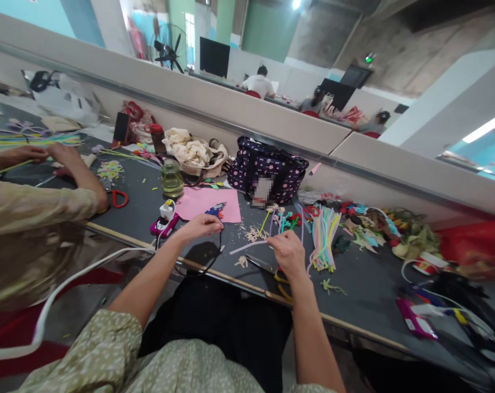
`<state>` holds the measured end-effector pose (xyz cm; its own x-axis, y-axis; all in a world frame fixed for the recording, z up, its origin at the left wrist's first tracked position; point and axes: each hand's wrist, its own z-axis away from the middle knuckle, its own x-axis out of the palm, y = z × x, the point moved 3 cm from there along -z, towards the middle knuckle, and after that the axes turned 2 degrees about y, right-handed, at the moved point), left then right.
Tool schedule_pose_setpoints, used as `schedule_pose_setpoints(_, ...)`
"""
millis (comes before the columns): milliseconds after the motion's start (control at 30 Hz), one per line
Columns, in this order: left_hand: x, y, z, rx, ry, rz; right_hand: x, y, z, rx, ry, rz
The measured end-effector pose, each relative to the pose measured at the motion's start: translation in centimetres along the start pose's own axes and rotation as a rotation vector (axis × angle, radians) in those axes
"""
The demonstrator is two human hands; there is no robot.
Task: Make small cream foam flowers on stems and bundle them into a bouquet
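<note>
My left hand (203, 225) is closed at a small blue glue gun (215, 210), over a pink sheet (190, 203); the fingers hide its handle, and its dark cord drops from below them. Between the fingertips of my right hand (287, 254) is the end of a pale pipe cleaner (248, 247), which points left over the table. Scissors with yellow-and-black handles (281, 277) lie beneath my right hand, their blades toward the left. Small beige pieces (253, 233) are scattered just beyond the pipe cleaner.
To the right lies a bundle of pastel pipe cleaners (324, 237). A dotted dark bag (267, 169) stands at the back, with a jar of yellowish liquid (172, 179) left of it. A magenta power strip (164, 224) is near the front edge. At left, a co-worker's hands (46, 155) work beside red-handled scissors (118, 198).
</note>
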<state>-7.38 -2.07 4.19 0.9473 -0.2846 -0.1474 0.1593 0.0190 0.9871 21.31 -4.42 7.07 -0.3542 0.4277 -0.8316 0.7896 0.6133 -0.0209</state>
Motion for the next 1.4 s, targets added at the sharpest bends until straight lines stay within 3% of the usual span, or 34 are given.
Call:
schedule_pose_setpoints(100,2.9,1.3,0.2,-0.047,-0.054,0.114,0.5,-1.8,-0.9,-0.1,-0.043,-0.033)
schedule_pose_setpoints(200,6.6,1.7,0.4,-0.071,-0.224,0.15,1.1,-2.9,-1.4,-0.138,-0.074,-0.04)
schedule_pose_setpoints(333,8.7,0.5,0.7,-0.153,-0.281,0.252,1.6,-3.4,-0.8,-0.101,-0.057,-0.068)
schedule_pose_setpoints(567,9.3,-1.4,1.0,-0.19,-0.303,0.335,1.7,-3.4,1.6,0.004,-0.028,-0.21)
schedule_pose_setpoints(600,9.3,-1.4,1.0,-0.192,-0.301,0.336,1.4,-2.8,1.9,0.08,0.028,-0.208)
schedule_pose_setpoints(700,9.2,-1.3,1.1,-0.202,-0.266,0.338,0.1,-0.8,3.2,0.36,0.352,-0.143)
schedule_pose_setpoints(767,9.1,-1.3,1.2,-0.221,-0.252,0.362,-0.5,-0.9,3.6,0.375,0.433,-0.102)
schedule_pose_setpoints(900,9.5,-1.5,1.3,-0.244,-0.292,0.467,-0.2,-3.6,2.9,0.099,0.171,-0.089)
schedule_pose_setpoints(967,9.6,-1.7,1.4,-0.245,-0.321,0.518,0.1,-4.4,2.5,0.064,0.091,-0.096)
schedule_pose_setpoints(1167,9.5,-1.8,1.6,-0.264,-0.363,0.62,1.2,-3.6,2.3,0.166,0.153,-0.198)
schedule_pose_setpoints(1400,9.5,-2.3,0.8,-0.237,-0.187,0.79,3.8,-5.0,2.7,0.346,0.13,-0.425)
